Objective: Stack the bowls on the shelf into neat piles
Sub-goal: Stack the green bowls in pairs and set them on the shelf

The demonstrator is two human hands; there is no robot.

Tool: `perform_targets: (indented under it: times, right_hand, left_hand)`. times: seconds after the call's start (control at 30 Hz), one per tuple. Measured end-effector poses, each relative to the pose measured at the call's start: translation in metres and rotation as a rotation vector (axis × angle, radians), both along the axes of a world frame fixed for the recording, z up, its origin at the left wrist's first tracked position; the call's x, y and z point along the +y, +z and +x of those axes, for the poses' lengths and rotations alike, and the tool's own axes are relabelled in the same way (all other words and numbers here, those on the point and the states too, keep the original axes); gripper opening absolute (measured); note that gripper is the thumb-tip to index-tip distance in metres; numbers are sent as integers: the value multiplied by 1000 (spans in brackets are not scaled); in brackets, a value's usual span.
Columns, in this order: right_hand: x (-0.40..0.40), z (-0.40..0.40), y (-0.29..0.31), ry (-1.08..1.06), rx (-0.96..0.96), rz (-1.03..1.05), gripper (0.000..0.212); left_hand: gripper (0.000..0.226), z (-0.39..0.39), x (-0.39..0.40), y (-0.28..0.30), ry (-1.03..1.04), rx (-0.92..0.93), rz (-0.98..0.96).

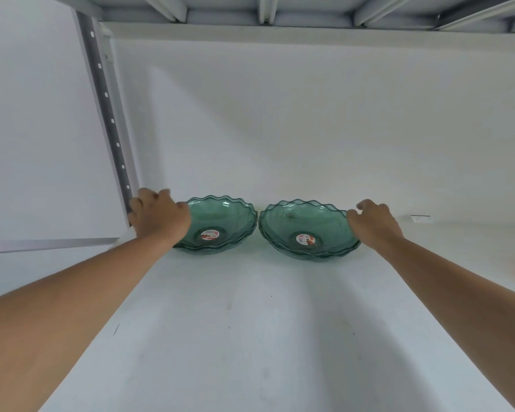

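White shelf (250, 322) | two green bowl piles (220, 224) side by side | left hand (158, 215), right hand (373, 224) grips on outer rims, closure unclear

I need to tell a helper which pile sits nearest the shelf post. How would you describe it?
Find the grey perforated upright post at the shelf's left. Beside it, the left hand rests on a pile of green wavy-rimmed bowls. Its twin pile stands further right.

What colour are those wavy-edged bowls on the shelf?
Translucent green bowls, each pile showing a red and white sticker at the centre; the head view shows it.
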State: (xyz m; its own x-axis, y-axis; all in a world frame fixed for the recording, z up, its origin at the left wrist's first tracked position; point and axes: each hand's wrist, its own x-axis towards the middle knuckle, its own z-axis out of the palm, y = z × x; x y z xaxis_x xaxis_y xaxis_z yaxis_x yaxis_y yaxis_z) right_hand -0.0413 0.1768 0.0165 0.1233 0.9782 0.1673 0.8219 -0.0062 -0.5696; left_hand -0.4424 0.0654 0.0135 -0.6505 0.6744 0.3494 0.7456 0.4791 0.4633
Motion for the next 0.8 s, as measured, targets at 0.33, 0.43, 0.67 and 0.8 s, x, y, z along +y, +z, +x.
perform_targets:
  times: [0.33, 0.43, 0.67, 0.8]
  right_hand:
    - [-43, -16, 20, 212, -300, 223, 55]
    - [-54, -9, 16, 210, -326, 186, 55]
    - [-84, 50, 14, 105, -261, 186, 56]
    - [-105, 116, 14, 35, -276, 189, 55]
  left_hand:
    - [63, 106, 19, 16, -642, 143, 161]
    - [65, 141, 25, 9, -730, 87, 147]
    - [66, 225, 37, 9, -872, 4, 136]
    - [66, 286, 30, 8, -908, -28, 130]
